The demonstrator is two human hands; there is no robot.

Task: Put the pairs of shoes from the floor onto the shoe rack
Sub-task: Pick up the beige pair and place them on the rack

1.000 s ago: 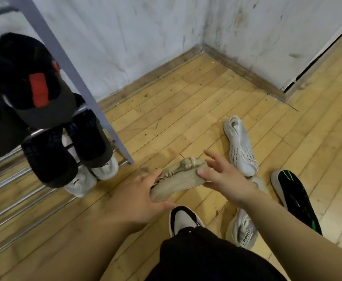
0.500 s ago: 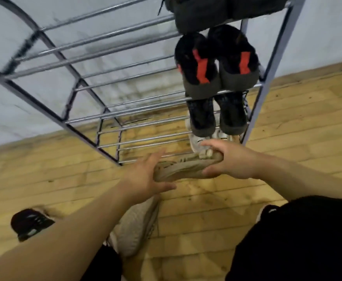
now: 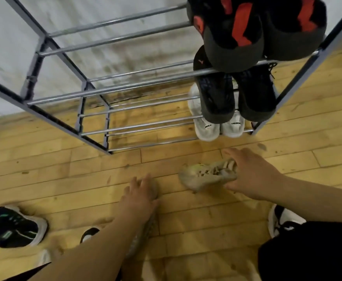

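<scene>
Fingers [image 3: 230, 154] and thumb of the right hand [image 3: 253, 175] are spread around the heel of a beige knit sneaker [image 3: 204, 175]. They hold it just in front of the grey metal shoe rack [image 3: 298, 82]. Farther out from the rack, the left hand [image 3: 139, 197] rests over the toe of a matching beige sneaker [image 3: 145, 230] on the wooden floor [image 3: 44, 179]. Whether it grips cannot be told.

We can read only small black lettering on the heel tabs of the white shoes [image 3: 206, 127] on the lowest shelf of the shoe rack [image 3: 97, 84]; the left tab seems to show "RED"; the right tab's print is too blurred for us to read.
</scene>
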